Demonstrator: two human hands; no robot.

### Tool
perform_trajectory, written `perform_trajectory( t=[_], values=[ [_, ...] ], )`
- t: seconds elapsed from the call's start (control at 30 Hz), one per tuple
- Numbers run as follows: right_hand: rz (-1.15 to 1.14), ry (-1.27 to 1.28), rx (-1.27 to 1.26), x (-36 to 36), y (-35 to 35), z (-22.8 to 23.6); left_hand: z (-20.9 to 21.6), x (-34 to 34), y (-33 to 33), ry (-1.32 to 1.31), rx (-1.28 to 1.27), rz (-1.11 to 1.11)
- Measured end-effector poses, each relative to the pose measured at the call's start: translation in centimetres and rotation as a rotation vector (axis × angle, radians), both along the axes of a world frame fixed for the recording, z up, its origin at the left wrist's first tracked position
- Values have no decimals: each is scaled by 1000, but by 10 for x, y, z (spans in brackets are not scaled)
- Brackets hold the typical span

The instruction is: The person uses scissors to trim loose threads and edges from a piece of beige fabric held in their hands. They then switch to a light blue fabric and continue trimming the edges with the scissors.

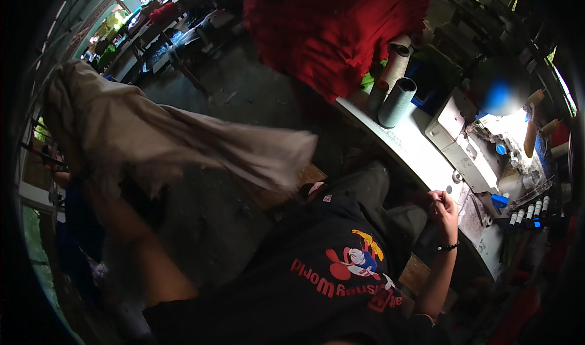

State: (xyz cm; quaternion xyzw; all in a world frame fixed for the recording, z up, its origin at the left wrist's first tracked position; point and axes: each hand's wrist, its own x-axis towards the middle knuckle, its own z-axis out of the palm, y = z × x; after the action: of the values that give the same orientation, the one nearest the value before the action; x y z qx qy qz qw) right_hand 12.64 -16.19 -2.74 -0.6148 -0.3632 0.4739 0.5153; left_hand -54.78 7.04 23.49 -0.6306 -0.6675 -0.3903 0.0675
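Your black shirt (pixel 274 290) sits nearest; shifting the beige cloth (pixel 152 128) at left seems underway, left grip unreadable, right grip (pixel 443 209) curled, contents unclear; lowering it would need steady control.

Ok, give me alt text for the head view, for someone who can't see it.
Beige cloth, motion-blurred, spreads out at the person's left arm, that hand unclear. The right hand, curled, is by the edge of a white table bearing a sewing machine and thread cones; red cloth lies beyond.
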Motion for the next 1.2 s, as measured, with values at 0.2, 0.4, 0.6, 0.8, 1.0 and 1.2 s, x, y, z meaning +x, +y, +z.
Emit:
perform_trajectory(
  t=[0.2,0.4,0.6,0.8,1.0,1.2],
  values=[
    [117,-25,-93,-27,14,-6,14,-21,1,-4,17,22],
    [203,-99,-148,-29,11,-7,22,-32,4,-22,28,20],
    [261,-141,-100,-35,13,-10,22,-26,7,-57,30,-27],
    [357,-250,-87,-34,13,-51,-22,-3,19,-97,-71,-136],
    [360,-267,-127,-29,15,-50,-15,20,-9,-94,-136,-165],
    [325,-257,-139,-30,16,-62,-12,65,-11,-112,-213,-319]
  ],
)
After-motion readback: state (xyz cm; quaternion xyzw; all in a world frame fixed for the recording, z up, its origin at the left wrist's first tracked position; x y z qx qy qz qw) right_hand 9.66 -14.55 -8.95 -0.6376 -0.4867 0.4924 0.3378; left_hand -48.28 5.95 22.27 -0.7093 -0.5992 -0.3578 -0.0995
